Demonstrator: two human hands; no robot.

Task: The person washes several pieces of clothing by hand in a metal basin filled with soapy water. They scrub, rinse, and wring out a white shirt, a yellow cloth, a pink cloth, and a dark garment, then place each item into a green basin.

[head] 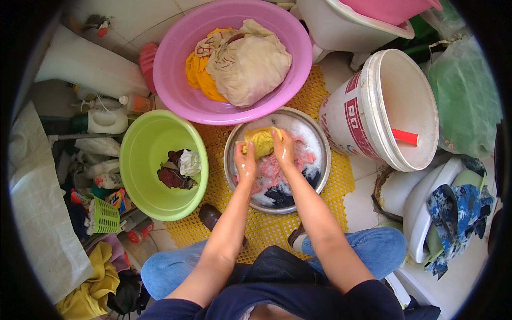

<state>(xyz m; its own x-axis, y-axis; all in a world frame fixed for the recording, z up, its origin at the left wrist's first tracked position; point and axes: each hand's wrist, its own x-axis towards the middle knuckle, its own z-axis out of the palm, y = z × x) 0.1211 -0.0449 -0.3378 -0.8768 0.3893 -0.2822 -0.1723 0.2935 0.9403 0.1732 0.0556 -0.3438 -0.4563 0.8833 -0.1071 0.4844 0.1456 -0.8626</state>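
Between both hands I hold a wet yellow cloth (262,142), bunched up over a round metal basin (327,156). My left hand (245,162) grips its left end, and my right hand (284,148) grips its right end. Suds cling to the backs of both hands. Below them, the basin contains white foam (300,126), a pink cloth (270,170) and a dark navy cloth (280,196), partly under the suds. How deep the water is cannot be seen.
A pink-purple tub (170,80) with cream and yellow cloths stands beyond the basin. Left is a green tub (140,160) with small dark and white cloths. A white bucket (352,116) holding a red stick stands right, near a toilet (412,212). Yellow perforated matting (256,228) covers the floor.
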